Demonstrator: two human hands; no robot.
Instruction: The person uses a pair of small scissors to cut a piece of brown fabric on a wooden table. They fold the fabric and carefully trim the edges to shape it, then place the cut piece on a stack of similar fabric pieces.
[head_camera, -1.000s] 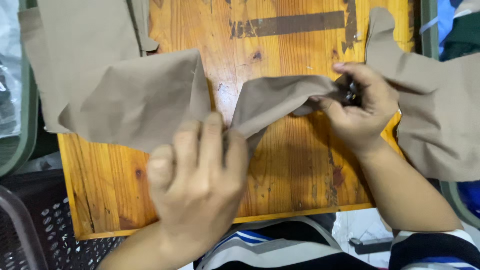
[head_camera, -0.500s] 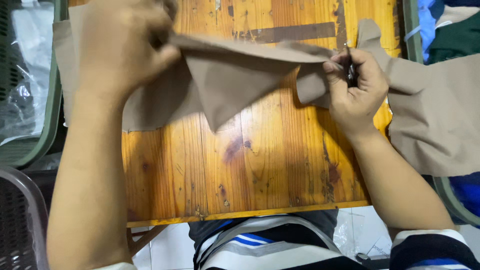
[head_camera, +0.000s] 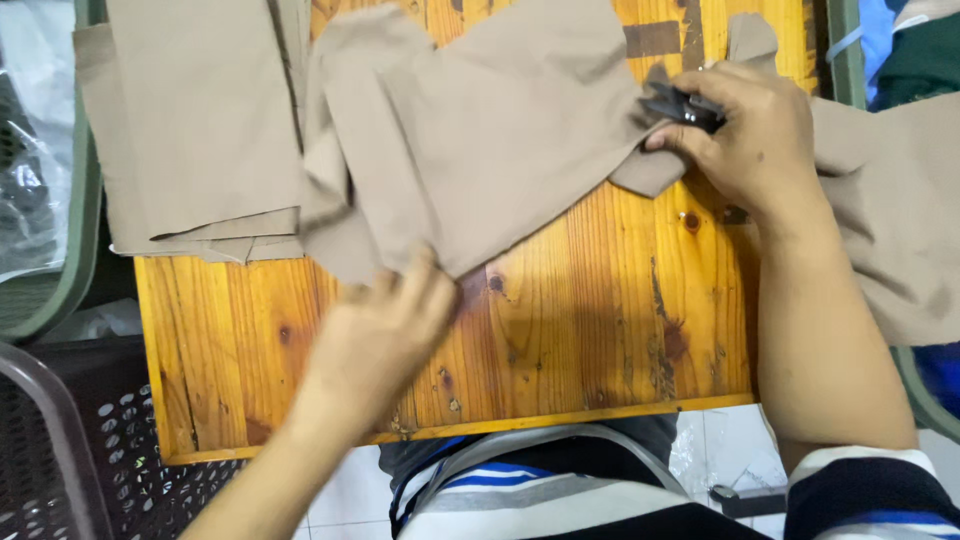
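Head view looks down on a wooden table (head_camera: 580, 330), where a tan cloth piece (head_camera: 480, 140) lies spread. Left hand (head_camera: 385, 330), motion-blurred, pinches its lower edge. Right hand (head_camera: 750, 130) grips a small dark tool (head_camera: 680, 105) at its right corner, mostly hidden by fingers.

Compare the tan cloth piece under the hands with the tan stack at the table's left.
The cloth piece lies rumpled and spread mid-table; the stack lies flat, layered, overhanging the left edge. The left hand and right hand touch the piece; nothing touches the stack. Both share the same tan colour.
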